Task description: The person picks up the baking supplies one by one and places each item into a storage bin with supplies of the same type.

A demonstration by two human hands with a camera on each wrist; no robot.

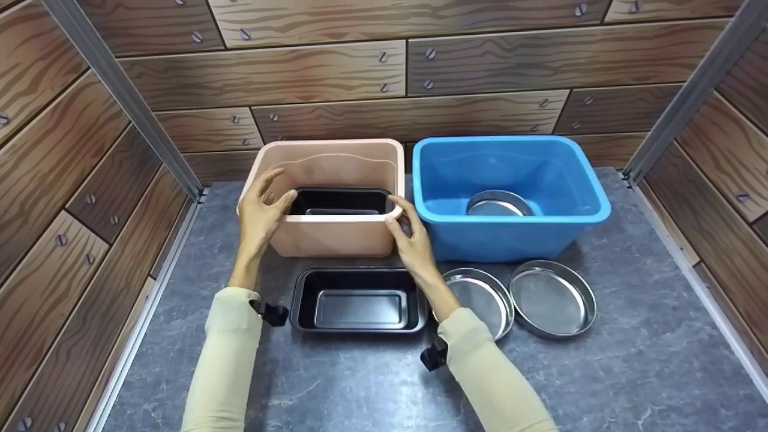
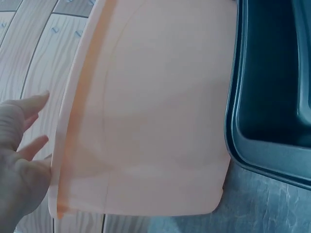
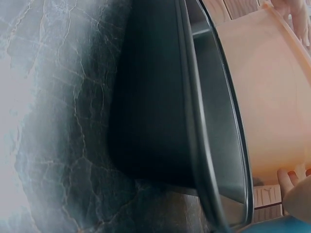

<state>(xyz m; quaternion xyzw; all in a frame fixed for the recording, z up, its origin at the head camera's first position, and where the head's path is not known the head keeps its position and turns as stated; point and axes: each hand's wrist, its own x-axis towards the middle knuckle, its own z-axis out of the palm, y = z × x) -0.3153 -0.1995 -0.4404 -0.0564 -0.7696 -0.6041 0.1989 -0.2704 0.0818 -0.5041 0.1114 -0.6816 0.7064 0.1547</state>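
A black loaf pan (image 1: 342,201) is inside the pink bin (image 1: 333,237), its lower part hidden behind the front wall. At the bin's left front corner, my left hand (image 1: 259,210) has its fingers spread and its thumb tip near the pan's left end. The left wrist view shows that hand (image 2: 24,160) beside the bin's rim, fingers apart. My right hand (image 1: 414,240) is at the right front corner, index finger over the rim and thumb close to its front edge. A second black loaf pan (image 1: 360,309) lies on the table in front of the bin, between my forearms.
A blue bin (image 1: 498,240) stands right of the pink one, with a round metal pan (image 1: 498,204) inside. Two more round pans, one (image 1: 474,294) partly behind my right forearm and another (image 1: 555,300) beside it, lie on the grey table (image 1: 648,336). Wood-patterned walls enclose the table.
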